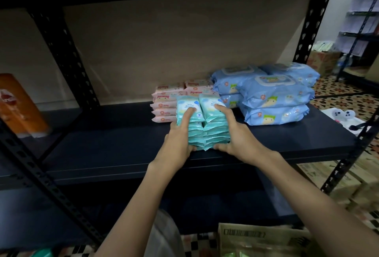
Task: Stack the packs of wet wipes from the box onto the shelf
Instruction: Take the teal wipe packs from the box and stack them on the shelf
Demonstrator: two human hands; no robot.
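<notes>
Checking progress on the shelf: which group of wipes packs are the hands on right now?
The teal packs at the shelf's front edge, gripped by left hand and right hand; pink and blue packs sit untouched behind.

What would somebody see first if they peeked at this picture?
Two hands, the left hand and right hand, holding twin stacks of teal wet wipe packs on the dark shelf. Behind them sit pink wipe packs, with big blue wipe packs piled to the right.
</notes>
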